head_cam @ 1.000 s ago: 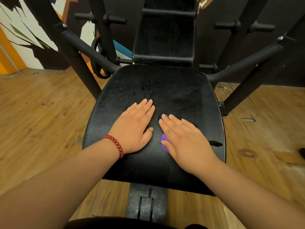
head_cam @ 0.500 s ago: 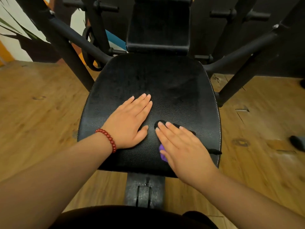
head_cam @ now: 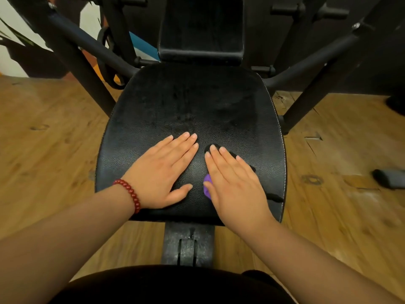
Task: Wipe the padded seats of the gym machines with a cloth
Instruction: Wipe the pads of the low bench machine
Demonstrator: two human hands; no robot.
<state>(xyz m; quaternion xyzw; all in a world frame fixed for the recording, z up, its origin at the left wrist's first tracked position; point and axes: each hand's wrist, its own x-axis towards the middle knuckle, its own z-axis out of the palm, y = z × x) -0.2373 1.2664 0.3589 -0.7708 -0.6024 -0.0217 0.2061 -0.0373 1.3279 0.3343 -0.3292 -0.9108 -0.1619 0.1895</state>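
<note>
A black padded seat [head_cam: 197, 106] is seen from above, filling the middle of the view. The left hand [head_cam: 162, 172] is laid flat on the front half of the seat, palm down, its fingers straight and close together and its thumb spread to the side; nothing is held in it. A bracelet [head_cam: 129, 194] of red beads is worn on the left wrist.

The right hand [head_cam: 234, 185] is laid just beside the left, apart from it by a narrow gap, also palm down with straight fingers. A cloth [head_cam: 207, 186] is pressed flat against the seat under this hand and is not gripped. Most of the cloth is hidden by the hand. A small purple part is shown at the thumb side, and dark edges are seen past the fingertips and near the right edge of the seat.

Behind the seat an upright black back pad [head_cam: 201, 29] is mounted, and dark frame bars [head_cam: 87, 44] are angled away on both sides. Below the front edge of the seat a black post [head_cam: 188, 244] with a slot is seen. The machine is stood on a wooden floor [head_cam: 43, 139]. A dark grey object [head_cam: 390, 178] is lain on the floor at the far right; what it is cannot be told.
</note>
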